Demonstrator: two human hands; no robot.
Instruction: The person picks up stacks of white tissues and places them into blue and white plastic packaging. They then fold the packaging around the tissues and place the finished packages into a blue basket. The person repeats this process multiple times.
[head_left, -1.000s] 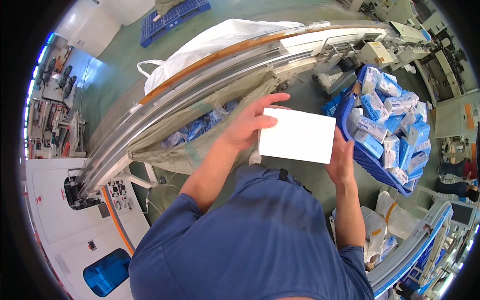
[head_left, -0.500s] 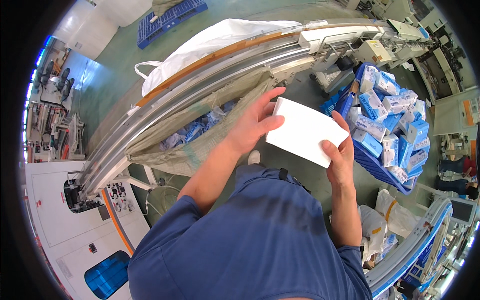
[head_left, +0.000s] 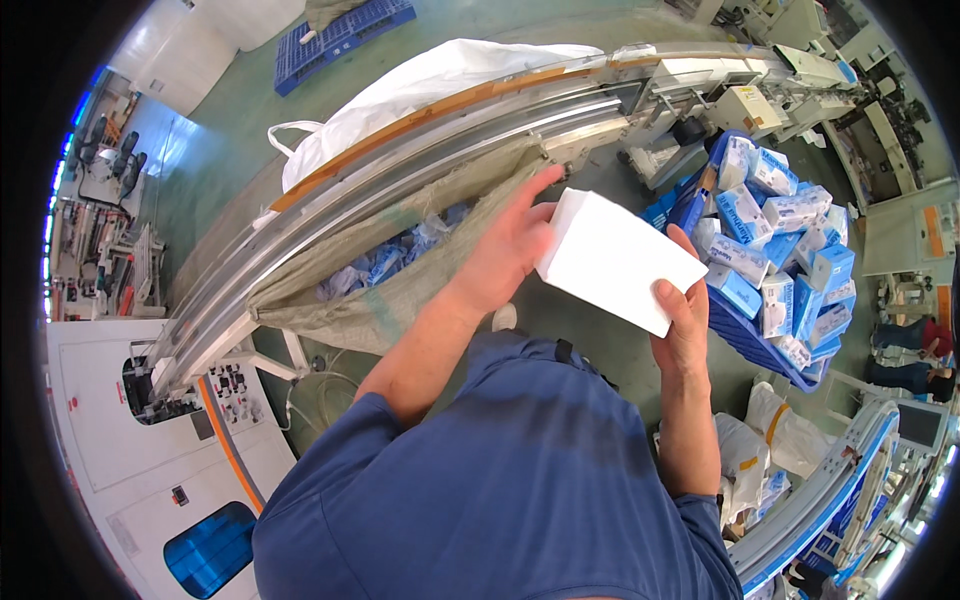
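A white rectangular block (head_left: 622,262), which looks like a bare stack of tissues, is tilted in front of my body. My right hand (head_left: 683,318) grips its right end, the thumb on the upper face and the fingers round the far edge. At the opposite end is my left hand (head_left: 508,250), slightly blurred. Its index finger stretches out past the block and its thumb is off the upper face. Whether the other left fingers touch the block's end cannot be made out.
A blue crate (head_left: 765,352) at the right is heaped with blue-and-white packs (head_left: 741,214). Below a long rail conveyor (head_left: 400,168) hangs an open woven sack (head_left: 330,312) with crumpled film (head_left: 395,258) inside. A white machine cabinet (head_left: 110,430) stands at the left.
My left thumb has come off the block's upper face. The block has shifted slightly right with my right hand. White material on the far conveyor now shows dark gaps.
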